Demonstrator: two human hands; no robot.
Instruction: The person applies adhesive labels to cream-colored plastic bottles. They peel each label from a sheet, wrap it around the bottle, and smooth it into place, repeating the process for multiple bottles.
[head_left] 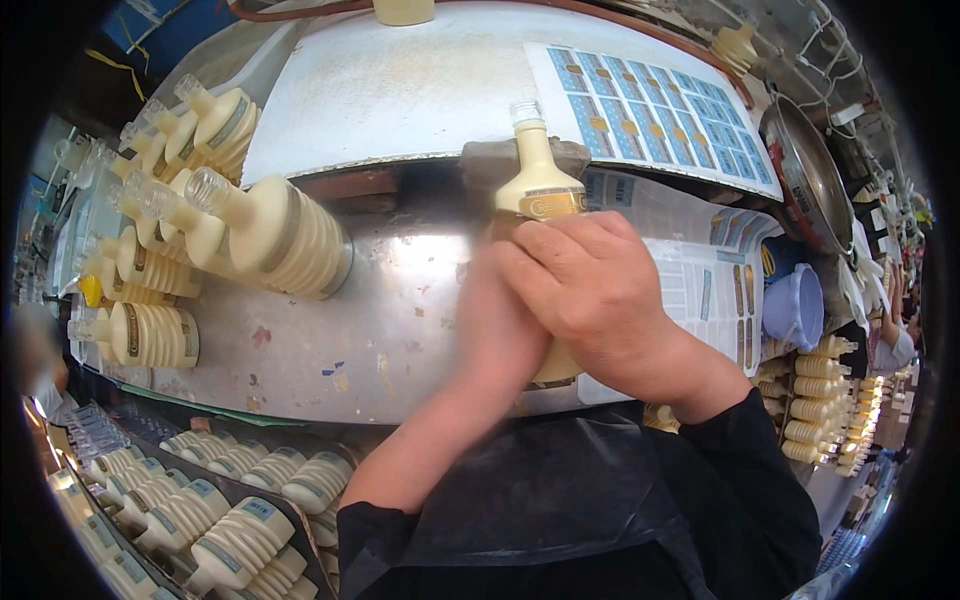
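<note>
A cream-coloured bottle point(538, 165) with a clear glass threaded neck and a gold label band lies in front of me, its neck pointing away, against a dark block point(478, 160). My right hand point(595, 275) is closed over the body of the bottle, fingers curled. Pressed close against it on the left side of the bottle is my left hand point(500, 305). Motion smears that hand, and its fingers are mostly hidden. Both hands cover the middle of the bottle; a bit of its lower end shows below them.
Several cream bottles point(285, 235) stand at the left of the metal table point(390, 340). A white board point(400, 90) at the back carries a sheet of blue labels point(640, 110). Beneath it lies a part-used label sheet point(690, 285). A purple bucket point(795, 308) is at right; crated bottles point(240, 540) sit lower left.
</note>
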